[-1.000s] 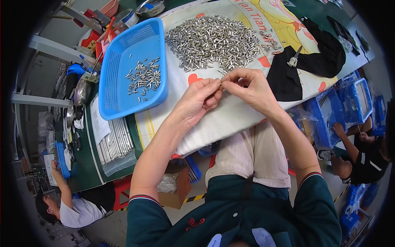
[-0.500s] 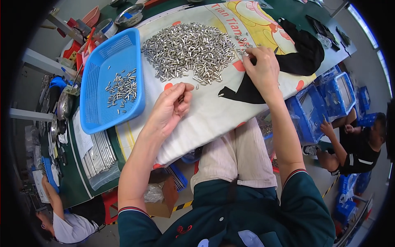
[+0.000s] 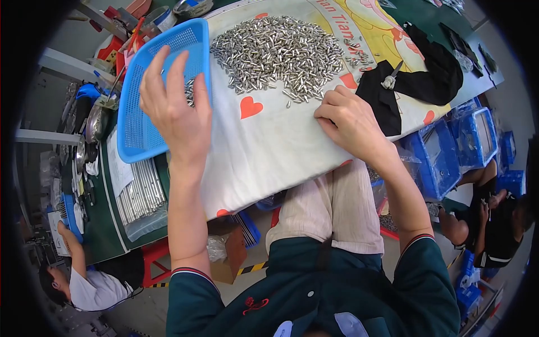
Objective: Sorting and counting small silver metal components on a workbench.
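Small silver metal pins (image 3: pixel 278 53) lie heaped on the white printed cloth (image 3: pixel 269 146) at the far middle of the counter. Left hand (image 3: pixel 177 109) hovers with fingers spread over the blue mesh basket (image 3: pixel 137 121) on the left. Right hand (image 3: pixel 351 121) rests on the cloth just near the heap, fingers curled; whether it pinches a pin cannot be told.

A green surface (image 3: pixel 106 236) carries a white printed cloth (image 3: pixel 269 146) with a heap of small metal pins (image 3: pixel 275 50), a blue mesh basket (image 3: pixel 135 112) and a black cloth (image 3: pixel 426 78).

Left hand (image 3: pixel 177 115) now over blue basket (image 3: pixel 135 121)
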`<control>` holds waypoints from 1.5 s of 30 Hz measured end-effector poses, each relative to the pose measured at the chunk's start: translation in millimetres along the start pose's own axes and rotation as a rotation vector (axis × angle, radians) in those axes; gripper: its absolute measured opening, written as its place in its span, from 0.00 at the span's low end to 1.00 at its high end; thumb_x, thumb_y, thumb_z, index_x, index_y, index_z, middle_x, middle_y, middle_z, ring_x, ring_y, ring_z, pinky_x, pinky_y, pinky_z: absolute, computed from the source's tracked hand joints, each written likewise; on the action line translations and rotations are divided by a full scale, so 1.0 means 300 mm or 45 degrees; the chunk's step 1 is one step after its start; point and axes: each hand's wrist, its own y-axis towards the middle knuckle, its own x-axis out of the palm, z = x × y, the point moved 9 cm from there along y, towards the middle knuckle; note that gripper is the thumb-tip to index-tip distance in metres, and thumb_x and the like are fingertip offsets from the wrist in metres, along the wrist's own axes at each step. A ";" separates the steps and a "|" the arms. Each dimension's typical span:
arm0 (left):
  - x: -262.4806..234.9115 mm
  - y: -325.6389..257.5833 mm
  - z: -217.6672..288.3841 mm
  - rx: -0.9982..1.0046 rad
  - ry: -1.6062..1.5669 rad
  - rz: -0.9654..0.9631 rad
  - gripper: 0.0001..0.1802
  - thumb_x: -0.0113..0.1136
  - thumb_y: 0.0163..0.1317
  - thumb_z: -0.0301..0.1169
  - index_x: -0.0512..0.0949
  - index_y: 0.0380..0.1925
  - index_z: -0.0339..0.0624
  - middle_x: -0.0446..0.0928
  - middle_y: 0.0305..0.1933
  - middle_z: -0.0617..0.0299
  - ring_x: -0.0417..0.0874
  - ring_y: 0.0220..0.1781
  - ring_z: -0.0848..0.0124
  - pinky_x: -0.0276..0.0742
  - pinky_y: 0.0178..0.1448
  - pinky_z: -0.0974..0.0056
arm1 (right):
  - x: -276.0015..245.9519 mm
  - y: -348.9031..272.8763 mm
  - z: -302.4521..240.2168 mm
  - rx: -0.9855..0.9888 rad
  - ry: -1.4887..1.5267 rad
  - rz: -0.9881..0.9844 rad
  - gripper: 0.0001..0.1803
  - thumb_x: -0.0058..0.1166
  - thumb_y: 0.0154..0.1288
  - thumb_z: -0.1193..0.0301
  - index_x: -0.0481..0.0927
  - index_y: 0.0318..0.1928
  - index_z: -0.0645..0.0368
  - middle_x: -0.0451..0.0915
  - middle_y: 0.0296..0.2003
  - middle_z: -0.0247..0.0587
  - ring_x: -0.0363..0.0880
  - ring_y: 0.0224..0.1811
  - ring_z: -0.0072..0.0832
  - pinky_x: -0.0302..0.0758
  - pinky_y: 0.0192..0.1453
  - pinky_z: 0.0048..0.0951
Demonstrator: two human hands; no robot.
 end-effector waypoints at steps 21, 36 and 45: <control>0.267 -0.210 0.226 0.010 -0.909 -0.657 0.06 0.61 0.45 0.23 0.76 0.25 0.36 0.70 0.29 0.58 0.71 0.34 0.60 0.68 0.40 0.60 | 0.063 0.085 -0.016 0.068 -0.072 0.108 0.03 0.53 0.43 0.76 0.75 0.21 0.63 0.75 0.24 0.43 0.74 0.33 0.38 0.73 0.36 0.37; 0.253 -0.236 0.218 -0.073 -0.894 -0.946 0.04 0.59 0.45 0.22 0.77 0.24 0.35 0.72 0.25 0.56 0.76 0.28 0.61 0.73 0.34 0.60 | 0.101 0.137 -0.041 -0.177 -0.082 0.063 0.02 0.52 0.42 0.78 0.75 0.20 0.63 0.76 0.25 0.44 0.75 0.34 0.36 0.74 0.33 0.34; 0.247 -0.237 0.192 -0.085 -0.882 -0.913 0.04 0.58 0.47 0.21 0.77 0.26 0.34 0.73 0.26 0.55 0.77 0.26 0.61 0.73 0.32 0.61 | 0.091 0.118 -0.071 -0.260 -0.207 -0.002 0.03 0.51 0.42 0.78 0.76 0.21 0.64 0.77 0.25 0.44 0.75 0.34 0.35 0.75 0.33 0.33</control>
